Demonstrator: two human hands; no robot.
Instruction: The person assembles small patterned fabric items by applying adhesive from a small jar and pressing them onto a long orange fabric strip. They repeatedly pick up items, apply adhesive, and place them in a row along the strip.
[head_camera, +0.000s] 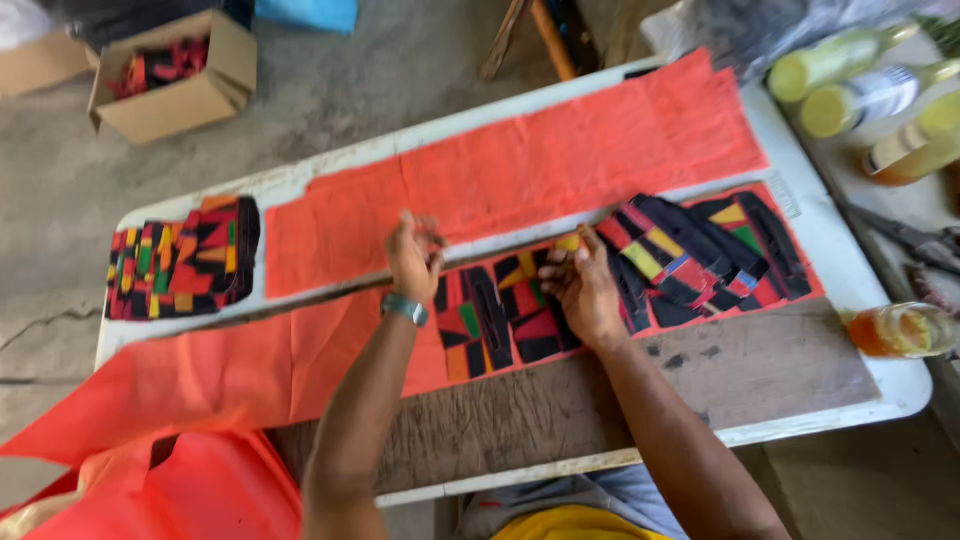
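My left hand (413, 258), with a teal watch on the wrist, pinches something small at the upper edge of the near orange fabric strip (250, 365); what it pinches is blurred. My right hand (578, 285) presses down on multicoloured patterned fabric pieces (500, 320) laid on that strip, fingers curled around a yellow-patterned piece. More patterned pieces (700, 255) overlap along the strip to the right. A second long orange fabric strip (520, 165) lies farther back on the white table (890, 385).
A stack of patterned fabric pieces (180, 260) sits at the table's left end. A cardboard box (175, 75) with more scraps stands on the floor. Yellow-liquid bottles (850, 75), a jar (905, 330) and scissors (915, 240) are at the right. A wooden board (600, 395) lies near me.
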